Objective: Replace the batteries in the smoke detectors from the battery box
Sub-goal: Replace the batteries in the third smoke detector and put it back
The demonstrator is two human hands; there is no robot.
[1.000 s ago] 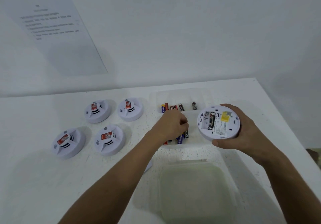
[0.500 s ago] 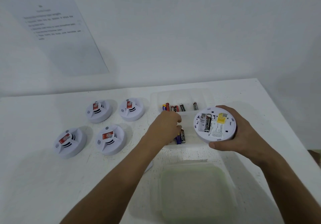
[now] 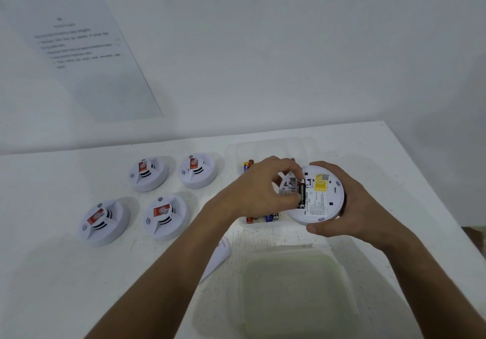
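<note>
Over the battery box [image 3: 265, 147], my right hand [image 3: 339, 204] grips the upturned smoke detector [image 3: 319, 198] while my left hand [image 3: 259, 188] fingers pinch a battery [image 3: 301, 194] at its compartment.

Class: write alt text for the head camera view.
A right hand holds an upturned smoke detector over a battery box while the left hand fits a battery. Four detectors sit on the white table.

Printed sheet [image 3: 86, 57] on the wall, white table [image 3: 52, 273] below.
</note>
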